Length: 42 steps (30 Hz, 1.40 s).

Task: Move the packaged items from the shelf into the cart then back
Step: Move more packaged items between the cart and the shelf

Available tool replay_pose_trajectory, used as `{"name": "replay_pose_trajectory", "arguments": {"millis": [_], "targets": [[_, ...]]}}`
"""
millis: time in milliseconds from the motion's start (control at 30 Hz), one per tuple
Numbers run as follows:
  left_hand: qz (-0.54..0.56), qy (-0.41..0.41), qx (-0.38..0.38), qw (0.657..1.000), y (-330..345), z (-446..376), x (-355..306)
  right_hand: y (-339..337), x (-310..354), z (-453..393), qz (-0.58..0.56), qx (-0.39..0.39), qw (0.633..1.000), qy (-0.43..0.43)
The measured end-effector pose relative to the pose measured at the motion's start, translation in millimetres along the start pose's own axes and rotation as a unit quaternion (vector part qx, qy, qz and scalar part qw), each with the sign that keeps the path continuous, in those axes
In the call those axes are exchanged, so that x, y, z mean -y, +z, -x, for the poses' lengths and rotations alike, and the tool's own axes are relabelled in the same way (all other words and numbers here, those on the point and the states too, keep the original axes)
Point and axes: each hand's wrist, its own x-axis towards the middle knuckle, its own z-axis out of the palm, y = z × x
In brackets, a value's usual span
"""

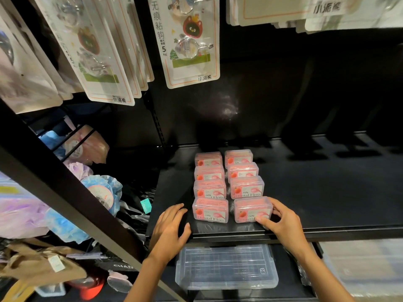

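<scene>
While eight pink "Dental Floss" boxes sit in two rows on the black shelf, the right hand grips the front-right box (thumb on its label); the left hand rests relaxed beside the front-left box.

Floss boxes glossy clear plastic; shelf matt black, prob. metal.

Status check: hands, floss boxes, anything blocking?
Right hand grips front-right floss box. Left hand open, resting on shelf edge beside front-left box. Eight boxes in two rows. Nothing blocking.
</scene>
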Motion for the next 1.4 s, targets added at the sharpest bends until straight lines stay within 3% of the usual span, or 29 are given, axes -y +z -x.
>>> {"name": "replay_pose_trajectory", "arguments": {"millis": [800, 1000, 1167, 1267, 1400], "targets": [[0.006, -0.006, 0.015, 1.0, -4, -1, 1, -4, 2, 4, 0.003, 0.014, 0.999, 0.037], [0.048, -0.029, -0.007, 0.998, -13, 1, -11, -22, 0, 23, 0.087, -0.055, 0.994, 0.02], [0.075, 0.035, -0.089, 0.993, -20, 16, -88, -57, -5, 65, 0.207, -0.111, 0.97, -0.058], [0.129, 0.119, -0.031, 0.984, 7, 24, -155, -87, -16, 106, 0.261, -0.126, 0.954, -0.074], [0.221, 0.205, 0.088, 0.949, 50, 38, -257, -132, -34, 189, 0.266, -0.2, 0.943, -0.017]]}}
